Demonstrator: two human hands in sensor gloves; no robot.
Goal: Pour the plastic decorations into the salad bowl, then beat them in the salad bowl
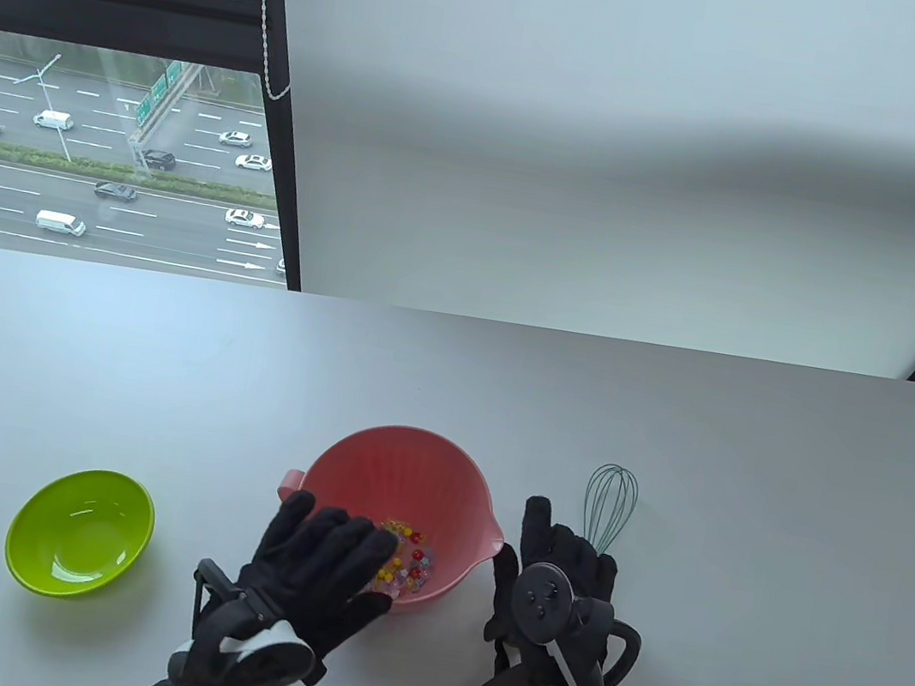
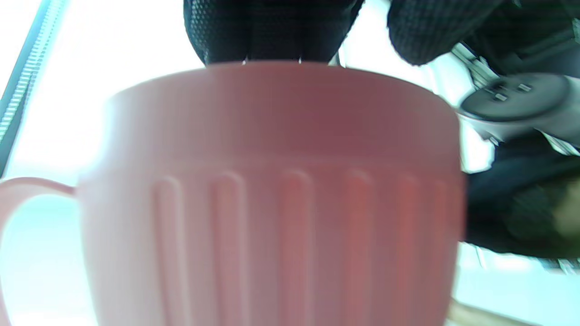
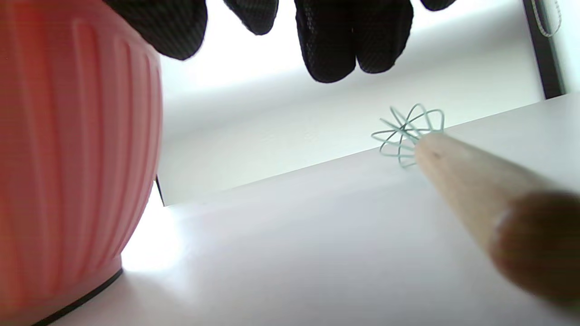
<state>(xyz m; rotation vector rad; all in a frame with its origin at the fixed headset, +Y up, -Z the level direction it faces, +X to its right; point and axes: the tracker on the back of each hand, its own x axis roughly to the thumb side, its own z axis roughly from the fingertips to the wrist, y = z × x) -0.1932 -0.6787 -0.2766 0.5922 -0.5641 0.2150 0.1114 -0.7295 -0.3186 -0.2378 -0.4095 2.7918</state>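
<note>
Green bowl (image 1: 80, 533) left of salad bowl (image 1: 436, 479); whisk (image 1: 611, 498) right.

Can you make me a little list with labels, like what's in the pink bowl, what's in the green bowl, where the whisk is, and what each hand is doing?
Pink bowl: colourful beads inside
Green bowl: empty, left of the pink bowl
Whisk: lying on the table, right of the pink bowl
Left hand: fingers spread over the pink bowl's near rim
Right hand: open, above the whisk's handle, not gripping it
</note>
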